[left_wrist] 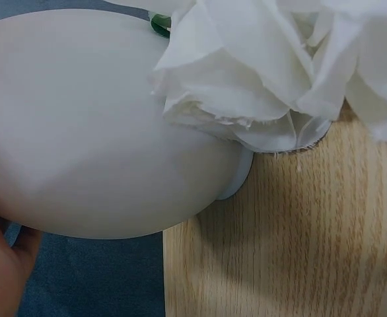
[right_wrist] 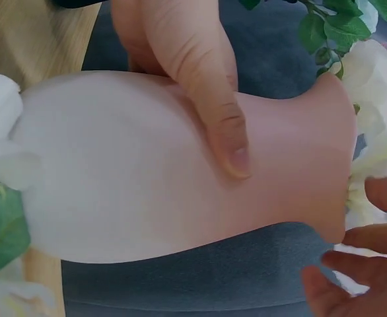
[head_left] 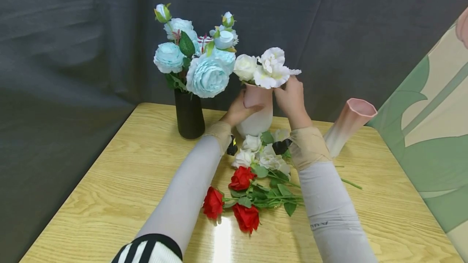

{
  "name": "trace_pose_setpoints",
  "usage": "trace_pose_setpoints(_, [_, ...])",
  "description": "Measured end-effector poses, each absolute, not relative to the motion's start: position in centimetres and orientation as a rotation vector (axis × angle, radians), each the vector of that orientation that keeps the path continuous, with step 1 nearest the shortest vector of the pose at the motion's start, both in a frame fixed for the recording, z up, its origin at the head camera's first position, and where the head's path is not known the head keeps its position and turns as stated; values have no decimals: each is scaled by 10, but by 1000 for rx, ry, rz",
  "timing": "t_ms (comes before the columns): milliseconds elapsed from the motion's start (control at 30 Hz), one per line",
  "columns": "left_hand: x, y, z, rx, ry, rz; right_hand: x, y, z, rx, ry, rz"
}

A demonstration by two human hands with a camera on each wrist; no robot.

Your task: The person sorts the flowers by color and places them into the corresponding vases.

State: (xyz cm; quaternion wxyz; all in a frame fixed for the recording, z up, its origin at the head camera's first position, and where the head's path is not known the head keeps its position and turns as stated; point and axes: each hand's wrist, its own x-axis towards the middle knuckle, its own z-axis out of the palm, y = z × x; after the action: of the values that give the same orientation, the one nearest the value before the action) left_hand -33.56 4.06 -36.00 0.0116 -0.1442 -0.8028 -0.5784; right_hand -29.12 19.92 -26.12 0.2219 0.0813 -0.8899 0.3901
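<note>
A pink-and-white vase [head_left: 257,121] stands near the table's back edge. My left hand [head_left: 238,111] grips it from the left; in the right wrist view the thumb [right_wrist: 223,135] lies across its front. A white rose [head_left: 245,67] and a white ruffled flower [head_left: 272,72] rise out of its mouth. Beside the rim, on the right, is my right hand [head_left: 292,98]. Its fingers [right_wrist: 372,241] are spread and loosely bent by the rim and blooms, with nothing visibly held between them. The left wrist view shows the vase's lower body [left_wrist: 94,125] and a white bloom [left_wrist: 246,72] close up.
Left of the vase, a black vase [head_left: 189,115] holds pale blue flowers [head_left: 208,76]. A leaning pink-and-white vase [head_left: 345,127] is at the right. White flowers [head_left: 268,157] and red roses [head_left: 246,216] lie in front on the wooden table [head_left: 109,190]. Dark cloth [head_left: 365,31] hangs behind.
</note>
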Motion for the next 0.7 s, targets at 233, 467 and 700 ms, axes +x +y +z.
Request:
trace_pose_setpoints(233, [-337,42,-361,-435,-2486,-1789,-282,208,-266,166,-2621,1130])
trace_pose_setpoints(467, [-337,43,-358,-435,-2490,-1791,-272,228,-260,185,-2624,1112])
trace_pose_setpoints(700, [-334,43,-360,-416,-2494,-1807,-253,255,-251,57,-2519,1186])
